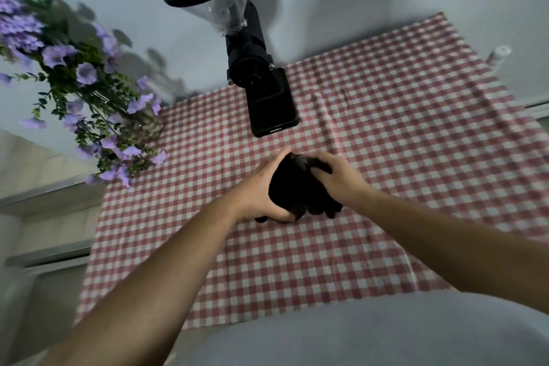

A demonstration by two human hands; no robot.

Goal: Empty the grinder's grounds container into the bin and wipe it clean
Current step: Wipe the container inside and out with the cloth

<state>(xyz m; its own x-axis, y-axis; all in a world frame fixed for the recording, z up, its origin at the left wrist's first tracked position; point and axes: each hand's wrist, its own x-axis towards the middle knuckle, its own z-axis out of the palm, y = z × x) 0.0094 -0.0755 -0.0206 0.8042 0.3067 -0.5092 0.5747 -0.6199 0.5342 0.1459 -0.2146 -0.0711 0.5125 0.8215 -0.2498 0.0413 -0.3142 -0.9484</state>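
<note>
Head view, 1 grinder point(261, 80), left hand point(261, 190) gripping 1 black container point(289, 187), right hand point(338, 178) clutching 1 dark cloth point(322, 205).

I see a table covered by a red-and-white checked cloth point(386, 128), creased in places, its near edge falling short of the table's front. A black grinder point(269, 98) stands on the cloth at the far side, near the wall. At the far left corner a vase point(145, 125) of purple flowers rests on the cloth's edge, I think; blur hides its base.
</note>
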